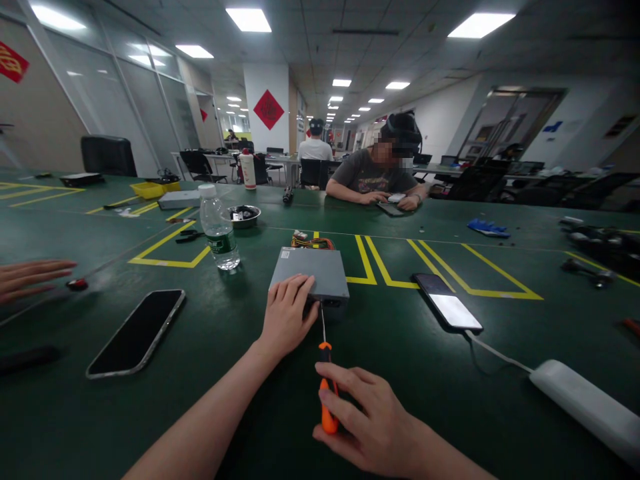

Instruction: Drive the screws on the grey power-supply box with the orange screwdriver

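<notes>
A grey metal power supply box (315, 270) lies on the green table (400, 373) in front of me, coloured wires at its far end. My left hand (287, 313) rests on its near left corner, fingers curled over the edge. My right hand (365, 420) is closed round the orange handle of a screwdriver (326, 380). The thin shaft points at the box's near face.
A dark phone (136, 331) lies to the left, another phone (447, 301) on a cable to the right, beside a white power strip (585, 403). A water bottle (219, 230) and a metal bowl (243, 215) stand behind. Another person's fingers (30, 277) reach in at left; a person (375, 177) sits across.
</notes>
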A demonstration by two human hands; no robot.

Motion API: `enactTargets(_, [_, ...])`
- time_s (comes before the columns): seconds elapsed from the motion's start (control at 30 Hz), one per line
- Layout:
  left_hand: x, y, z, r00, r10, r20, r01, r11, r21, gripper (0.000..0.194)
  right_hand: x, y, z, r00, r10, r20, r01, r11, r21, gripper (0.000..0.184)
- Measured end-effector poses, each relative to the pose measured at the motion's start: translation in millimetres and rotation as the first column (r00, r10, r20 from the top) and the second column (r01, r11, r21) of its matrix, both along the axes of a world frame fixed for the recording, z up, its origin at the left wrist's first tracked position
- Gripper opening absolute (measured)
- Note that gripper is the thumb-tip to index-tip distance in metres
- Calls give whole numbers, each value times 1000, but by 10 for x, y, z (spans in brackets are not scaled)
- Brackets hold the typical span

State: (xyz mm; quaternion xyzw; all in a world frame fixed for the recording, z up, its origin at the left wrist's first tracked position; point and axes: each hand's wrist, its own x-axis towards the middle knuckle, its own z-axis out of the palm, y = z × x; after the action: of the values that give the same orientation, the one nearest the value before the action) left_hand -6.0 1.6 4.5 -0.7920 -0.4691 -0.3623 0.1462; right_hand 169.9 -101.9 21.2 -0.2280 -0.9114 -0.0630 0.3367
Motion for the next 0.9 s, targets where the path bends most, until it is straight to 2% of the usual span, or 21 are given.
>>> enactTargets(0.13, [2,-8,12,1000,-4,4,4,1000,5,40,5,4,-72,998,-35,-53,33,999,-38,27])
enactTargets(0.23, [6,-16,18,1000,1,5,-1,1000,0,39,-15,-3,-24,999,-13,33,16,996,-91,30])
enactTargets(0.33, [9,-14,13,1000,4,16,-4,1000,-2,39,-33,3,29,996,16,90,-12,999,-45,27])
enactTargets(0.43, [11,-7,5,1000,3,19,-3,1000,-4,39,-24,17,-2,1000,21,6,-21,999,29,18])
enactTargets(0.57, [14,-3,-5,1000,4,21,-4,1000,-14,38,-9,9,-44,997,-28,-74,25,999,-43,23])
enactTargets(0.67, [15,-5,-9,1000,5,29,-4,1000,-20,39,-20,-8,1,999,-11,50,15,996,-89,28])
enactTargets(0.77, [12,-7,-4,999,1,33,0,1000,-18,39,-27,-7,17,992,15,126,-9,999,-49,25])
enactTargets(0.9, [11,-8,9,1000,4,24,-4,1000,-2,38,-5,9,-56,1000,8,-14,-8,1000,-11,19])
